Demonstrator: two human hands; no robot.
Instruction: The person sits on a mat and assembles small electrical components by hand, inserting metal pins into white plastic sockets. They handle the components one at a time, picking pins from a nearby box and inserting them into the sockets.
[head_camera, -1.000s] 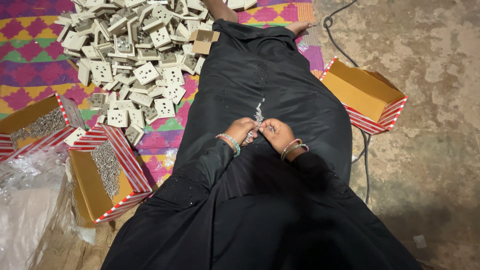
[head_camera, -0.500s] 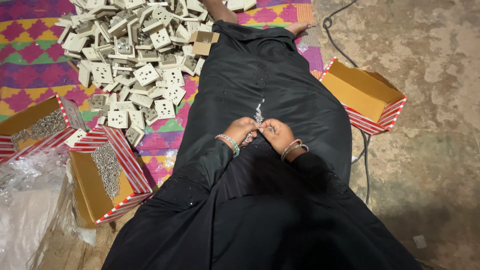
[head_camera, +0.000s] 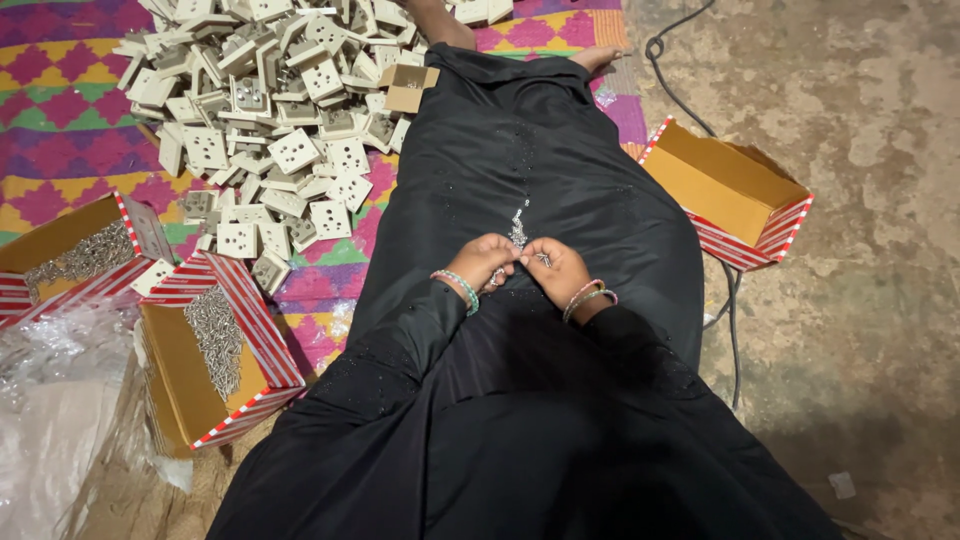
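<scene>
Seen from above, we sat on the floor with our legs stretched out under a black robe (head_camera: 520, 200). Nearest to us, our left hand (head_camera: 485, 262) and right hand (head_camera: 553, 268) met over our lap, fingertips pinched together on small metal screws (head_camera: 518, 226), a little glinting heap of which lay on the cloth touching our fingers. Exactly how many each hand gripped was too small to tell. We judged the step to be sorting or picking up screws from the lap; the next move would call for a fine, steady pinch so none rolled off the cloth.

To our left stood an open striped box of screws (head_camera: 215, 345), with a second box of metal parts (head_camera: 80, 255) just beyond it. To our right an empty cardboard box (head_camera: 730, 190) sat on the bare floor. Farther off, on a bright patterned mat (head_camera: 60, 110), lay a large pile of cream socket plates (head_camera: 270, 110).
</scene>
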